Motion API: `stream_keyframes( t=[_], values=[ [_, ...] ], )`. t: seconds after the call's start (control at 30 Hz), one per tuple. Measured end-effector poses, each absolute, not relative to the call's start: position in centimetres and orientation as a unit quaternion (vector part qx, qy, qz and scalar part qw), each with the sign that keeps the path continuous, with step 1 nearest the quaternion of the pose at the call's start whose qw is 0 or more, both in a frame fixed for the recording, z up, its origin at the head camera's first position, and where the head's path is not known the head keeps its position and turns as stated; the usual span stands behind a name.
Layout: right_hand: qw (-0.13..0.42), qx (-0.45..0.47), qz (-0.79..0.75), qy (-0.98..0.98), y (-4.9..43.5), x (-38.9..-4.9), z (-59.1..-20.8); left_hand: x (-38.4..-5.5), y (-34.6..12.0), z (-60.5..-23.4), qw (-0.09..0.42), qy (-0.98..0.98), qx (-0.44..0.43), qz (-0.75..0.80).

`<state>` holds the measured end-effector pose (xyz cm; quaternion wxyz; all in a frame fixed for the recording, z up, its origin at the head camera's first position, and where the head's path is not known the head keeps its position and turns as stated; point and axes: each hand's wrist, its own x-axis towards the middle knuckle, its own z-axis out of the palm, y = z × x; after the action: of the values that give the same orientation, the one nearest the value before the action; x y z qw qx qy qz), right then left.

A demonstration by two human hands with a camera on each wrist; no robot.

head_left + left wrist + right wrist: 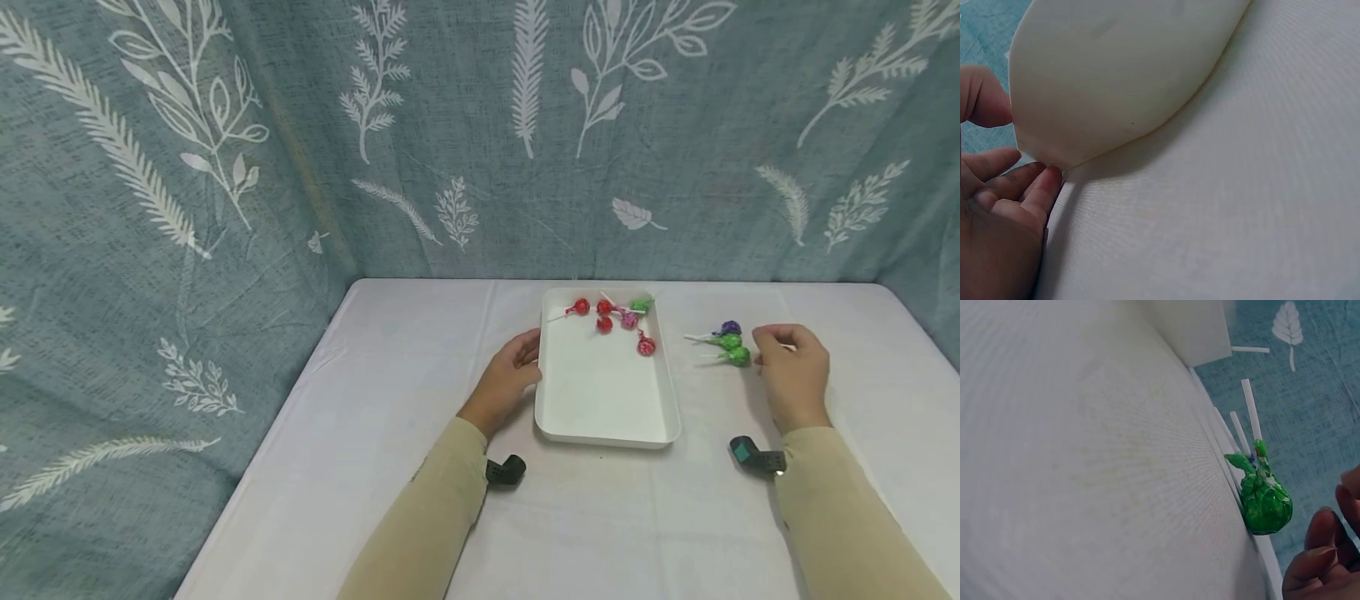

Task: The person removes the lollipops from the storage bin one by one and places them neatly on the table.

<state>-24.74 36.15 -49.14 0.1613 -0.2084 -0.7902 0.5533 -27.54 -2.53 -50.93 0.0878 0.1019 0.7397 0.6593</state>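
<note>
A shallow white tray (pixel 607 400) lies on the table with several wrapped lollipops near its far end: red lollipops (pixel 582 307), a pink lollipop (pixel 629 319) and a green lollipop (pixel 641 306). My left hand (pixel 506 375) rests against its left side; the left wrist view has thumb and fingertips at the outer wall. To the tray's right lie a purple lollipop (pixel 731 327) and two green lollipops (pixel 727 342), sticks pointing left. My right hand (pixel 795 371) hovers just right of their heads, fingers loosely bent and holding nothing. The right wrist view shows the nearer green lollipop (pixel 1267 506) beside the fingertips.
A white cloth (pixel 585 525) covers the table. Blue-green curtains (pixel 480 125) with white leaf prints hang behind it and along the left. Black wrist bands with cameras (pixel 508 471) sit at both sleeve cuffs.
</note>
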Motion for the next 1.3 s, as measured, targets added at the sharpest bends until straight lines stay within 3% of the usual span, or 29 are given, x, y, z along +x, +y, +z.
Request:
stream_keyframes(
  t=[0.37,0.67,0.97,1.3],
  values=[
    [0.186,-0.187,0.584,-0.767,35.4,-24.2,-47.8,-27.4,-2.5,-50.9,0.098,0.739,0.086,0.661],
    [0.195,-0.075,0.574,-0.792,32.9,-23.6,-45.6,-27.2,-2.2,-50.7,0.094,0.753,0.077,0.647],
    [0.155,0.011,0.517,-0.842,28.1,-23.8,-43.2,-27.2,-2.6,-50.8,0.091,0.747,0.085,0.653],
    [0.092,0.048,0.541,-0.835,24.3,-25.7,-40.9,-27.3,-2.6,-50.9,0.09,0.744,0.096,0.656]
  ],
)
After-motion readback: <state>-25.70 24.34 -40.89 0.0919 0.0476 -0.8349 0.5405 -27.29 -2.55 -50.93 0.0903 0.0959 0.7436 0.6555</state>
